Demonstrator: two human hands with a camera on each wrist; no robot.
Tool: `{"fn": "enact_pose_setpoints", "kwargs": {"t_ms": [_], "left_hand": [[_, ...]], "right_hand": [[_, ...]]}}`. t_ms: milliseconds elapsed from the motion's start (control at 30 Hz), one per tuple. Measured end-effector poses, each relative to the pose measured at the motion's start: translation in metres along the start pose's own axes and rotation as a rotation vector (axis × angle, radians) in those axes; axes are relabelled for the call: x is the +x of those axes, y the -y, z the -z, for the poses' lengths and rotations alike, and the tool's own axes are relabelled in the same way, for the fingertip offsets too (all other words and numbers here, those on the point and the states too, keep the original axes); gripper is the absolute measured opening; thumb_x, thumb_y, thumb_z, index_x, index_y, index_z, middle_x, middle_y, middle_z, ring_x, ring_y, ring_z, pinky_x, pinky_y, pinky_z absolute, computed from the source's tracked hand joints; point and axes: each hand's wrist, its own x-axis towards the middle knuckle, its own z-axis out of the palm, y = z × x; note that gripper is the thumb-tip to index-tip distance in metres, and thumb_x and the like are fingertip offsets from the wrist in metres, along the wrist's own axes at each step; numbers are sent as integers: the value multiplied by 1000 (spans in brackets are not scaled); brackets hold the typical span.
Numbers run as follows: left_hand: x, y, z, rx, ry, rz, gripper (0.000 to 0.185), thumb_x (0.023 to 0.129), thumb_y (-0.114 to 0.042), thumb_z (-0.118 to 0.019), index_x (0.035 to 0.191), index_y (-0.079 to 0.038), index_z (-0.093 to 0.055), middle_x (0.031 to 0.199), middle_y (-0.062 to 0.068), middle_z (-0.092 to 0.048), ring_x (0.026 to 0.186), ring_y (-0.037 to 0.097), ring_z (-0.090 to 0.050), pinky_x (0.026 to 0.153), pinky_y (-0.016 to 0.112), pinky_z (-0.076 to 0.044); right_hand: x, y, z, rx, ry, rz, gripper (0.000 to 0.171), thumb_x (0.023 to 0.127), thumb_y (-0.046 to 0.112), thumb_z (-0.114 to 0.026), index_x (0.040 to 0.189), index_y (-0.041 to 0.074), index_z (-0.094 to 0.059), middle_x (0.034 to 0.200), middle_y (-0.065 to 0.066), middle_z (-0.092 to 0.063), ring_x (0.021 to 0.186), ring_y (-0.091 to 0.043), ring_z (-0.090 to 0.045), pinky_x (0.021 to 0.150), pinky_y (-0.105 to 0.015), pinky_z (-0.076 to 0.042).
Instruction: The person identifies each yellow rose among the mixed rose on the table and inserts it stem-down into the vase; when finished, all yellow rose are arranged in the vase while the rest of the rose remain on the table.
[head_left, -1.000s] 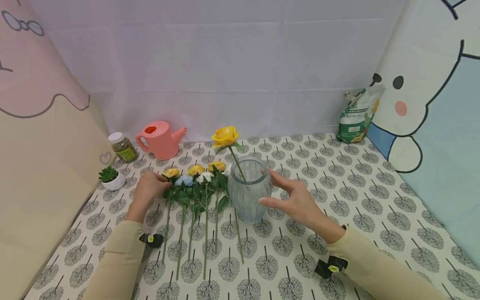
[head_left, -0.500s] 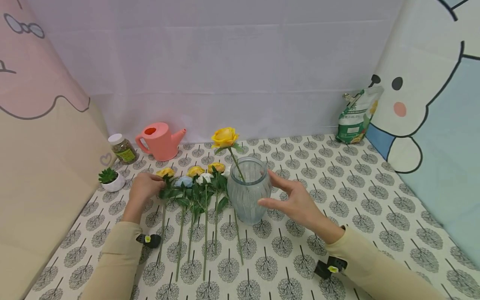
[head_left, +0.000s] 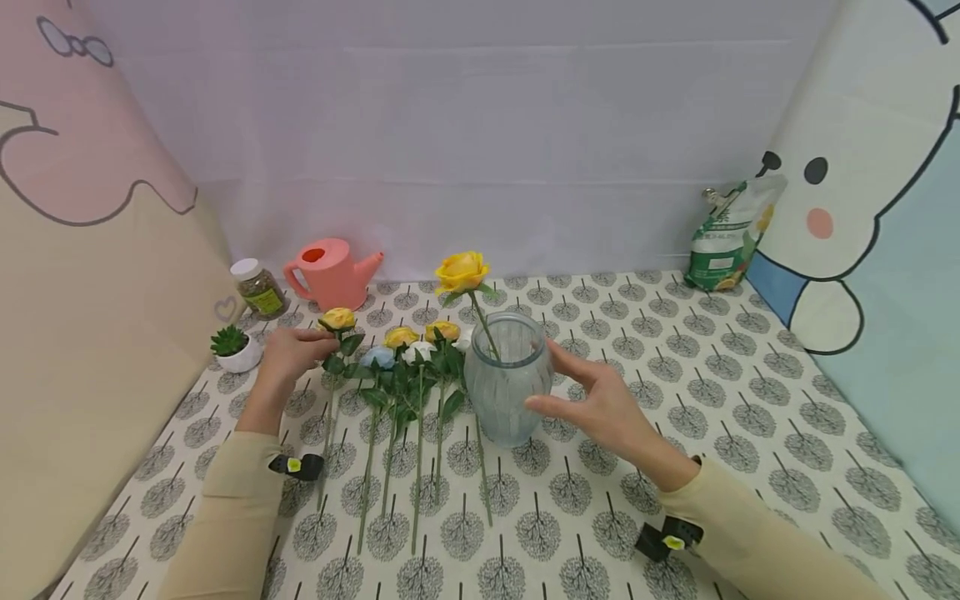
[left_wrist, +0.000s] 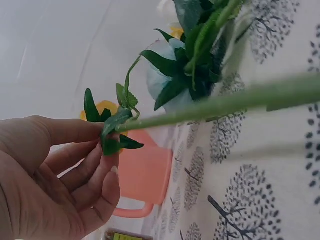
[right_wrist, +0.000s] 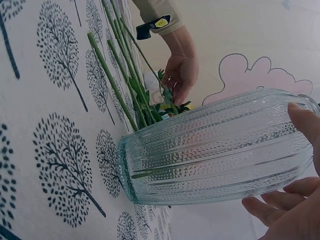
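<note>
My left hand (head_left: pixel 287 360) pinches a yellow rose (head_left: pixel 337 319) by its stem just under the bloom. In the left wrist view the thumb and fingers close on the green stem (left_wrist: pixel 165 120) among its leaves. The rose's lower stem slants down close to the tablecloth. My right hand (head_left: pixel 609 410) holds the side of a ribbed clear glass vase (head_left: pixel 510 402), thumb in front and fingers behind. One yellow rose (head_left: pixel 462 272) stands in the vase, leaning left. Beside the vase lie several more flowers, including a light blue one (head_left: pixel 378 357) and a white one (head_left: pixel 417 352).
At the back left are a pink watering can (head_left: pixel 332 275), a lidded jar (head_left: pixel 260 290) and a small potted succulent (head_left: pixel 237 350). A green and white bag (head_left: pixel 726 246) with a clip stands at the back right. Tree prints cover the tablecloth (head_left: pixel 750 400).
The left hand has drawn its yellow rose leftward, away from the other flowers, and raised its bloom. My right hand stays at the vase. The head view has shifted slightly.
</note>
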Motion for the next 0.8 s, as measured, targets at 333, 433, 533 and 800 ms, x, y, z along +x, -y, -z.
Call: {"fn": "enact_pose_setpoints", "kwargs": {"t_ms": [333,433,533,800], "left_hand": [[-4,-12,8,-141,-37,-13,54,92,-37,-74,132,-2,-65,115,-3,-67,91,4,-61,83,25,-56],[-7,-17,11,-202,-22,-6,58,90,-39,-76,133,-2,-64,112,-10,-66,98,7,-57,83,23,-55],[-12,-22,13,-262,-10,-12,50,89,-38,-77,128,-8,-69,110,-14,-64,95,9,-58,81,22,-54],[-22,-38,19,-537,50,-87,6,89,-18,-78,92,-22,-82,100,-13,-69,80,7,-65,71,20,-56]], "right_hand": [[0,-2,0,6,-3,17,83,83,26,-84,152,10,-40,145,-6,-52,136,-29,-47,114,-57,-27],[0,-2,0,6,-3,18,84,83,26,-84,152,9,-39,145,-6,-53,136,-28,-48,114,-56,-28],[0,-2,0,7,-1,24,84,83,25,-84,152,9,-39,144,-8,-53,135,-29,-48,114,-57,-28],[1,-1,0,20,2,32,84,83,23,-84,152,8,-39,145,-9,-52,136,-30,-47,113,-59,-28]]}}
